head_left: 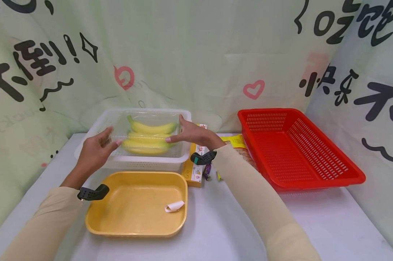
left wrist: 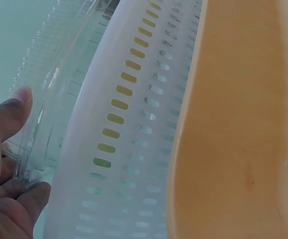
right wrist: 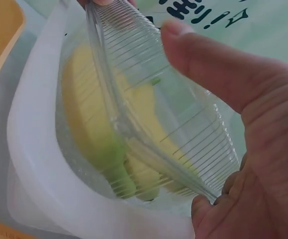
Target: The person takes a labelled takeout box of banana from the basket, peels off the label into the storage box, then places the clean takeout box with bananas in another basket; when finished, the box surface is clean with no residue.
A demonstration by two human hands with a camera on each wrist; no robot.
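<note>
A clear ribbed plastic box point(head_left: 144, 135) holding yellow bananas point(head_left: 146, 145) sits within the white slotted basket point(head_left: 183, 158) at the back of the table. My left hand point(head_left: 113, 137) pinches the box's left end between thumb and fingers. My right hand point(head_left: 175, 128) grips its right end, thumb on top. In the left wrist view, the left hand point(left wrist: 29, 144) clasps the clear box's rim point(left wrist: 42, 94) beside the white basket wall point(left wrist: 114, 149). In the right wrist view, the right hand point(right wrist: 186, 117) pinches the clear box point(right wrist: 154, 109) over the bananas point(right wrist: 91, 129).
A yellow tray point(head_left: 96, 221) with a curled white strip point(head_left: 174, 206) lies in front of the white basket. A red slotted basket point(head_left: 314, 183) stands at the right. Between them lie a small carton point(head_left: 194, 171) and a yellow packet point(head_left: 235, 141).
</note>
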